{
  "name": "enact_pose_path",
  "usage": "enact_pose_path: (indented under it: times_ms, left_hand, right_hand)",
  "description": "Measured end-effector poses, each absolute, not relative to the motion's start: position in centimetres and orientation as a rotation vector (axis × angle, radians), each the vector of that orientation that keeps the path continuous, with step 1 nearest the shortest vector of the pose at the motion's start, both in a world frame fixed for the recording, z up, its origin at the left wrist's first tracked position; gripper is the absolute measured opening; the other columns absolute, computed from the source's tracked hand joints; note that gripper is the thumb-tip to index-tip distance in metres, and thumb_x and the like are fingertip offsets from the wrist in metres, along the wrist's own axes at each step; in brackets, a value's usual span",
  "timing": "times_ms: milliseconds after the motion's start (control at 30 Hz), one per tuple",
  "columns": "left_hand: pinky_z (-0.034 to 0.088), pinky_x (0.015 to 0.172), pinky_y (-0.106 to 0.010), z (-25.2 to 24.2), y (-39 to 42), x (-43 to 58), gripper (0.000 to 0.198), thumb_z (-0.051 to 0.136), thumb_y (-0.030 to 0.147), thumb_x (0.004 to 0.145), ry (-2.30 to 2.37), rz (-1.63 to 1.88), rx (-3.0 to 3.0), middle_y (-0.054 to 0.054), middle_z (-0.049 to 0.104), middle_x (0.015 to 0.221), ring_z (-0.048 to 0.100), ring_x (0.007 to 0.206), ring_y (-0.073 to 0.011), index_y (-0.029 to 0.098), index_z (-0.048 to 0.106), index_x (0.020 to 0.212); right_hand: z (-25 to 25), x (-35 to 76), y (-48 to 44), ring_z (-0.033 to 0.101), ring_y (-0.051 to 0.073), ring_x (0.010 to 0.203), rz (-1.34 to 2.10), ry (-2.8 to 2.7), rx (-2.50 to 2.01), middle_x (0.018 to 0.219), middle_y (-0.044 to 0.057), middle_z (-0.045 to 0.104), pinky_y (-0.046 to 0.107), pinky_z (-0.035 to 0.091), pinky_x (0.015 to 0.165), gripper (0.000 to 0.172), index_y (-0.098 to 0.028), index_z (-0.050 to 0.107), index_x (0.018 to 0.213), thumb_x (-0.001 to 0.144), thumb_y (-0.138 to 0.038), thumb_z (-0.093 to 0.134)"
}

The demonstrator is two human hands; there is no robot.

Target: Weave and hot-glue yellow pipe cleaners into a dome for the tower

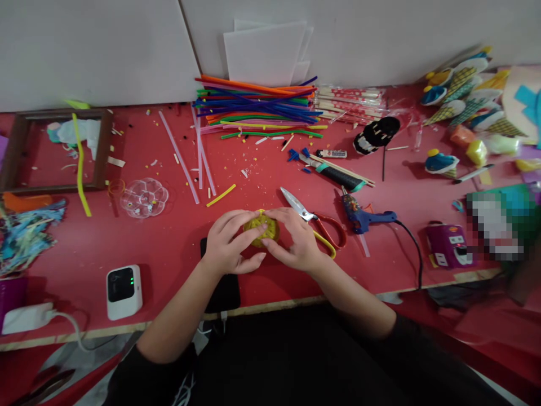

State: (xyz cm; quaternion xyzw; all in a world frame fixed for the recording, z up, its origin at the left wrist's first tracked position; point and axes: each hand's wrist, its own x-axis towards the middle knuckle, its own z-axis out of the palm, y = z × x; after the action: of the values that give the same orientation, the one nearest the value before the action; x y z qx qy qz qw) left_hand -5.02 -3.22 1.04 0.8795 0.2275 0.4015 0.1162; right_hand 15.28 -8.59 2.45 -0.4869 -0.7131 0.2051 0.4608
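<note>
A round yellow disc [258, 239] with a spoke-like pattern sits between my two hands at the table's front middle; its exact kind I cannot make out. My left hand [230, 243] grips its left side, with one finger lying across the top. From the right, my right hand [295, 238] curls its fingers and thumb against the rim. Partly under my left forearm lies a black phone-like slab [222, 293]. Just right of my right hand, scissors [308, 215] with red and yellow handles lie with their blades closed.
Blue glue gun [363, 214], its cord running off the front edge, and a cutter [338, 175] lie right. Pipe cleaners [257, 104] are heaped at the back. Leftward are a clear flower-shaped box [144, 197], a wooden frame [103, 149] and a white device [124, 293].
</note>
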Motion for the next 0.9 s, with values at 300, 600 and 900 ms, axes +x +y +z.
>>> enact_pose_path:
  times_ms: [300, 600, 900]
  left_hand:
    - [0.059, 0.094, -0.051, 1.17, -3.30, -4.93, 0.045, 0.069, 0.042, 0.083, 0.681, 1.177, 2.609, -0.015, 0.067, 0.132, 0.068, 0.113, -0.0335, 0.024, 0.066, 0.124]
    - [0.058, 0.095, -0.053, 1.12, -3.32, -4.91, 0.045, 0.071, 0.045, 0.082, 0.701, 1.163, 2.602, -0.013, 0.065, 0.136, 0.067, 0.116, -0.0344, 0.028, 0.066, 0.123]
    - [0.056, 0.100, -0.052, 1.51, -2.99, -4.83, 0.055, 0.064, 0.041, 0.091, 0.620, 1.181, 2.405, -0.015, 0.060, 0.139, 0.064, 0.123, -0.0321, 0.029, 0.051, 0.144]
  right_hand:
    - [2.42, 15.17, -8.56, 0.072, 0.028, 0.105, 0.491, -1.750, -1.205, 0.113, 0.012, 0.073, 0.048, 0.061, 0.090, 0.043, -0.024, 0.054, 0.132, 0.091, -0.032, 0.066]
    - [2.29, 15.10, -8.66, 0.072, 0.029, 0.105, 0.488, -1.739, -1.225, 0.112, 0.012, 0.073, 0.048, 0.060, 0.091, 0.042, -0.024, 0.055, 0.131, 0.092, -0.035, 0.065]
    - [2.37, 15.15, -8.59, 0.071, 0.028, 0.104, 0.474, -1.749, -1.201, 0.111, 0.012, 0.072, 0.046, 0.061, 0.089, 0.042, -0.022, 0.054, 0.131, 0.092, -0.033, 0.066]
